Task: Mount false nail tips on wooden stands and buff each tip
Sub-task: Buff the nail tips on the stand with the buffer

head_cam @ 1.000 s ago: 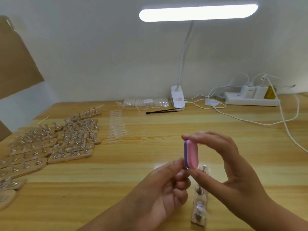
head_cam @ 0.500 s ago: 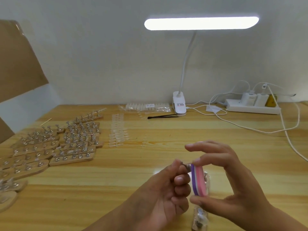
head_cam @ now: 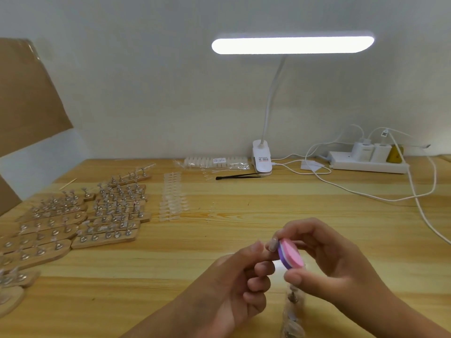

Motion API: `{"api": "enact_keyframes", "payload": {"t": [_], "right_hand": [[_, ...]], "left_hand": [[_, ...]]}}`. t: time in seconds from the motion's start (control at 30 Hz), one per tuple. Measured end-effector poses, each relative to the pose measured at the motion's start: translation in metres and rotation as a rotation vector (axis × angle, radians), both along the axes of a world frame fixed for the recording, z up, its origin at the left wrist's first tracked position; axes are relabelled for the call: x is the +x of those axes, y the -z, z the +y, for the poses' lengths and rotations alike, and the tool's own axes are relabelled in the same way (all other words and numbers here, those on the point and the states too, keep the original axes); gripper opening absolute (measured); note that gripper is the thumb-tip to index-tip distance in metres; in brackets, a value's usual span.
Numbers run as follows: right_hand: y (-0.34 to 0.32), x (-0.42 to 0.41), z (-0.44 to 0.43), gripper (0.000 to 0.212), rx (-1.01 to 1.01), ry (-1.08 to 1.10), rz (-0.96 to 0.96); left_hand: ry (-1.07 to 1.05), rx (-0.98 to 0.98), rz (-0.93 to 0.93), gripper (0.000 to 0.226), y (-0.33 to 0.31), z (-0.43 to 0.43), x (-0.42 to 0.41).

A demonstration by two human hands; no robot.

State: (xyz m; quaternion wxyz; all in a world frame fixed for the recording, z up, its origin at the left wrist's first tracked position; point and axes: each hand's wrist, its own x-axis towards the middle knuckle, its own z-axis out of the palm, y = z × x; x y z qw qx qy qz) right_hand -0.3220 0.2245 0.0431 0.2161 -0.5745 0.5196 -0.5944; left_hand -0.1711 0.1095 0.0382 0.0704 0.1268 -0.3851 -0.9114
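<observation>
The location is a small nail-craft workbench. A wooden desk (head_cam: 244, 191) abuts a plain white wall (head_cam: 146, 93). Ranks of wooden stands (head_cam: 114, 215) with metal holders fill the left of the frame; strips of clear nail tips (head_cam: 172, 198) lie beside them. A clip-on lamp (head_cam: 292, 46) and a loaded power strip (head_cam: 366, 165) occupy the rear edge.

Desk (head_cam: 244, 191) contents as I log them:
1. Right hand (head_cam: 336, 262): thumb and fingertips grip a pink-and-purple buffer block (head_cam: 291, 255) held on edge.
2. Left hand (head_cam: 234, 284): fingers curled, thumb and forefinger meeting at the block's purple side. I cannot make out what they pinch.
3. Single wooden stand (head_cam: 294, 313), directly beneath the right hand.
4. Rows of stocked stands (head_cam: 109, 215), well left of the left hand.
5. Clear nail-tip strips (head_cam: 172, 196), beyond the left hand.
</observation>
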Motion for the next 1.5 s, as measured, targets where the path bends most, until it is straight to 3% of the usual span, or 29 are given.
{"api": "enact_keyframes", "payload": {"t": [0.23, 0.5, 0.73, 0.87, 1.07, 1.3, 1.5], "right_hand": [[0.001, 0.000, 0.000, 0.044, 0.083, -0.027, -0.043], [0.003, 0.004, 0.000, 0.043, 0.061, 0.071, 0.193], [0.009, 0.004, -0.003, 0.043, -0.088, 0.153, 0.401], [0.009, 0.000, -0.002, 0.042, -0.181, 0.212, 0.339], [0.009, 0.003, 0.000, 0.044, -0.118, 0.139, 0.227], [0.013, 0.008, 0.001, 0.040, -0.080, 0.089, 0.145], [0.015, 0.004, 0.000, 0.045, 0.014, 0.085, 0.070]], "left_hand": [[-0.043, -0.131, -0.075, 0.045, 0.002, 0.000, -0.003], [-0.148, -0.094, -0.107, 0.026, 0.003, -0.001, -0.004], [-0.182, -0.157, -0.078, 0.046, 0.003, -0.001, -0.005], [-0.140, -0.228, -0.060, 0.046, 0.001, -0.002, -0.002], [-0.068, -0.331, -0.044, 0.047, 0.002, 0.000, -0.001], [-0.118, -0.228, -0.039, 0.045, 0.001, 0.000, -0.001], [-0.048, -0.288, -0.015, 0.036, 0.004, 0.006, -0.002]]}}
